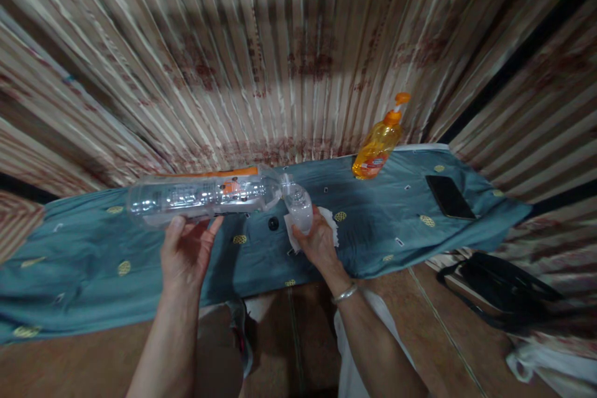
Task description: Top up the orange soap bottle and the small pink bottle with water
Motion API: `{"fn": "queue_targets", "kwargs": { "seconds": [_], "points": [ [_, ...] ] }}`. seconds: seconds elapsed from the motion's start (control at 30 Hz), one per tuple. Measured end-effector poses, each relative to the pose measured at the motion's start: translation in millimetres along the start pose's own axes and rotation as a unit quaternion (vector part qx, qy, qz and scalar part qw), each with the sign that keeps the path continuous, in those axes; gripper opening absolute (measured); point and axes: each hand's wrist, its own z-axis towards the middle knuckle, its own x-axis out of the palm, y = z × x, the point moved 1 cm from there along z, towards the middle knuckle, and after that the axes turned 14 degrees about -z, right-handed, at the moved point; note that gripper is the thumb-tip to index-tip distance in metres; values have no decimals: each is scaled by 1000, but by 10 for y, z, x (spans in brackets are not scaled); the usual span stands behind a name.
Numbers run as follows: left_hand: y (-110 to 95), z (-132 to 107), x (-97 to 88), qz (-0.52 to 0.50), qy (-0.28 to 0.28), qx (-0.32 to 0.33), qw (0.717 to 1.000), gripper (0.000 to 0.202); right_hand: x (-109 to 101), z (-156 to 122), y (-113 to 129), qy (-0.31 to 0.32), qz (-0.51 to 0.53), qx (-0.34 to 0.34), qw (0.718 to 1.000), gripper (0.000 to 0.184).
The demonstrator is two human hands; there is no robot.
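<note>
My left hand (186, 249) grips a large clear plastic bottle (196, 196) from below, thumb and fingers on its near side. The bottle lies nearly level, its neck pointing right, with orange and printed parts on its label. In my right hand (319, 239) is a small clear plastic bottle (300, 205), tilted with its narrow end up and left. The two bottles' mouths meet or nearly touch; whether they touch I cannot tell. White tissue (330, 219) shows behind my right fingers; whether it is held or lies on the cloth is unclear. A small black cap (273, 223) lies between my hands.
A blue-green patterned cloth (373, 236) covers the narrow surface. An orange pump bottle (377, 146) stands at the back right, and a dark phone (450, 196) lies right of it. Striped curtains (280, 62) hang behind. A black bag (504, 286) is low at right.
</note>
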Motion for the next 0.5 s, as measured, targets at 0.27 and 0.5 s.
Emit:
{"fn": "queue_targets", "kwargs": {
  "seconds": [0.27, 0.5],
  "points": [
    [11, 17, -31, 7, 8, 5, 1000, 32, -46, 10, 21, 13, 0, 3, 1000, 62],
    [12, 18, -29, 16, 17, 8, 1000, 34, -40, 13, 17, 12, 1, 6, 1000, 64]
  ]
}}
